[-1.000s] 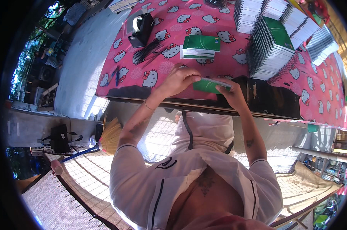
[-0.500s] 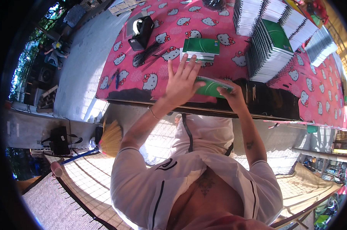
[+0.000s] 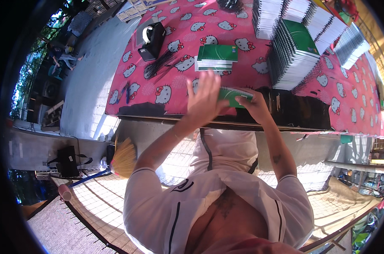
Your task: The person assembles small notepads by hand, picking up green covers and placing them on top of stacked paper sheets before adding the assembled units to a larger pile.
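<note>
My right hand (image 3: 253, 106) grips a green notebook (image 3: 233, 95) at the near edge of a table under a pink cloth printed with cartoon cats (image 3: 175, 91). My left hand (image 3: 204, 98) hovers just left of that notebook, fingers spread, palm toward the table, holding nothing. Its fingertips point at a small stack of green-covered notebooks (image 3: 217, 57) lying farther back on the cloth. The left hand hides part of the held notebook.
Tall stacks of spiral-bound notebooks (image 3: 296, 48) fill the right and back of the table. A black tape dispenser (image 3: 151, 37) and loose black spiral coils (image 3: 158, 67) lie at the left. A broom (image 3: 124, 157) and a black bag (image 3: 67, 161) sit on the floor at the left.
My left hand lifted off the green notebook, opened its fingers and moved away from me toward the small stack. My right hand kept hold of the notebook near the table edge.
</note>
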`<state>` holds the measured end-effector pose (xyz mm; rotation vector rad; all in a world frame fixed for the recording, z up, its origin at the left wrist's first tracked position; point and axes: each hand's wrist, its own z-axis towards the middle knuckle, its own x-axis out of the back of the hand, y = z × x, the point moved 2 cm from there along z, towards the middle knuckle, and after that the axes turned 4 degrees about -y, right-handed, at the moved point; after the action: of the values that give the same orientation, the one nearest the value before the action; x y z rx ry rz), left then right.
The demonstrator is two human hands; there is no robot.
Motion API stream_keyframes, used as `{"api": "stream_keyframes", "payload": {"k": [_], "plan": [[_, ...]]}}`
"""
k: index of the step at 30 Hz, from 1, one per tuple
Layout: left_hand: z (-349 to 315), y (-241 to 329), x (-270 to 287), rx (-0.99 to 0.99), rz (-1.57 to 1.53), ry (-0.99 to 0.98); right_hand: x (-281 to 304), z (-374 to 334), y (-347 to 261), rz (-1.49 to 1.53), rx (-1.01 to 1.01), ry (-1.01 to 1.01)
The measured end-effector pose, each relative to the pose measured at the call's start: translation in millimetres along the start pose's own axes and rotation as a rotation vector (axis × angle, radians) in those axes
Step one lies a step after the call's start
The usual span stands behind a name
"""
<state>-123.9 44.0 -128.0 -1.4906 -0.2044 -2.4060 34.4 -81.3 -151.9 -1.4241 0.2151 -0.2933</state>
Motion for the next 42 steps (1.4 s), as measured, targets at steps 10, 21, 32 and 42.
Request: {"api": "stream_keyframes", "payload": {"k": [10, 21, 32, 42], "plan": [[29.2, 1.5, 6.8, -0.002, 0.075, 0.003, -1.0, 11.6, 6.3, -0.164, 0.061, -0.059], [-48.5, 36.0, -34.5, -0.228, -0.114, -0.115, -6.1, 4.3, 23.3, -0.130, 0.026, -0.074], [-4.8, 33.2, -26.5, -0.177, -0.060, -0.050, -7.7, 11.5, 17.7, -0.186, -0.046, -0.075], [24.4, 20.7, -0.1, -0.097, -0.362, 0.110, -2.6, 8.6, -2.0, -0.381, -0.018, -0.057]]}}
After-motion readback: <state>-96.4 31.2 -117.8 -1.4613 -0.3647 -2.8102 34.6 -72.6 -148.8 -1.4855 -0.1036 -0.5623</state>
